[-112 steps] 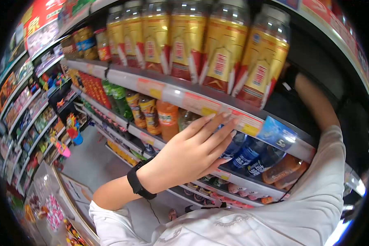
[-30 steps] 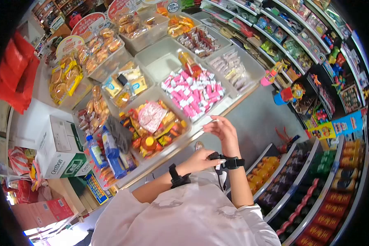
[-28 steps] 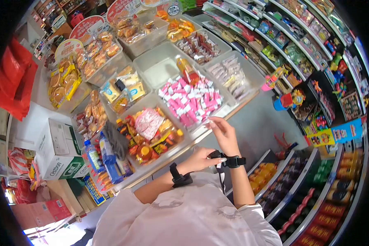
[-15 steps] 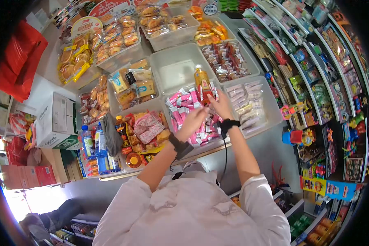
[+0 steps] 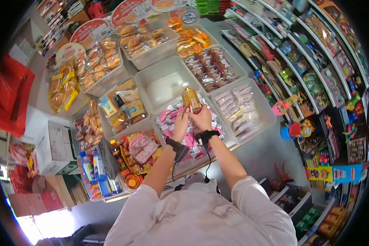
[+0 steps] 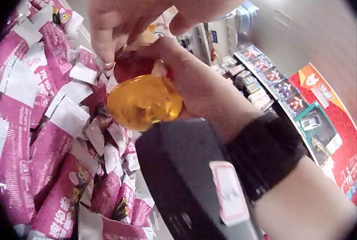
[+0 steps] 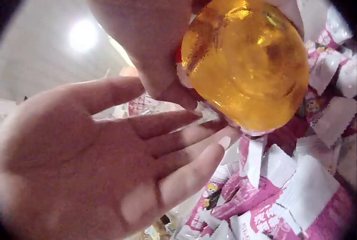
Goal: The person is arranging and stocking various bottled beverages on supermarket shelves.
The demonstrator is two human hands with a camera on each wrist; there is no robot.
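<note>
My right hand (image 5: 202, 119) grips a bottle (image 5: 191, 99) with a yellow and red label and a pale cap, the cap pointing away from me. The amber base of the bottle (image 7: 251, 67) faces the right wrist camera. Beside it is my left hand (image 5: 181, 125), its fingers extended and fingertips right at the side of the bottle. Below both hands lie pink-and-white wrapped sticks (image 5: 192, 143) in a bin. The fingers of my right hand on the far side of the bottle are hidden.
A translucent bin (image 5: 158, 88) stands just beyond the bottle. Wrapped pale snacks (image 5: 240, 110) fill a bin on the right. Packaged bread (image 5: 125, 102), blue-capped bottles (image 5: 86, 166) and a white carton (image 5: 57, 145) are on the left. Shelves (image 5: 303, 74) line the right side.
Earlier both hands were in front of my body, off the bottle. They have moved forward to it, and my right hand now holds it, tilted, above the pink-and-white sticks.
</note>
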